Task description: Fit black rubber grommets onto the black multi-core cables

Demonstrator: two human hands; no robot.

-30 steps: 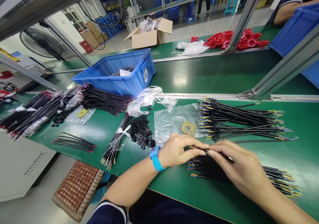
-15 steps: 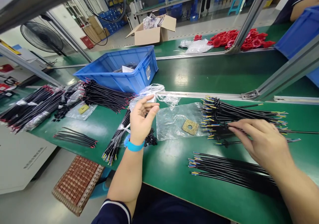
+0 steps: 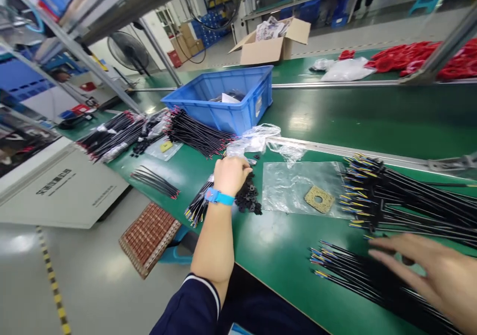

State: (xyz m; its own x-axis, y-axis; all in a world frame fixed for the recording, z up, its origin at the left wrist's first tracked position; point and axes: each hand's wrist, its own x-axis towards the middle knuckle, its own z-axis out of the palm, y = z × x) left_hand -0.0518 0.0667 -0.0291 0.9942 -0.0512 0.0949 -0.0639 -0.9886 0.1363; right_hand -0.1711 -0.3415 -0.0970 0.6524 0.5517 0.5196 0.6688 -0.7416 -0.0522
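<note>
My left hand, with a blue wristband, is curled over the far end of a tied cable bundle, beside a pile of small black ring-like parts. Its fingertips are hidden, so what they grip does not show. Low at the right, my right hand has thumb and fingers apart, slightly blurred, with nothing visible between them. It hovers between two groups of black cables: a stack with black fittings near the stripped ends and a loose row. Yellow and blue wire tips show on both.
A clear plastic bag lies mid-table under a tan square pad with a hole. Behind stands a blue crate, with red-tipped cables before it. A metal rail crosses the table. A woven-topped stool stands below the edge.
My left hand has lowered from raised, loosely bent fingers to the pile. My right hand has come away from the fitted cables toward me, its pinch opened. The view has swung left.
</note>
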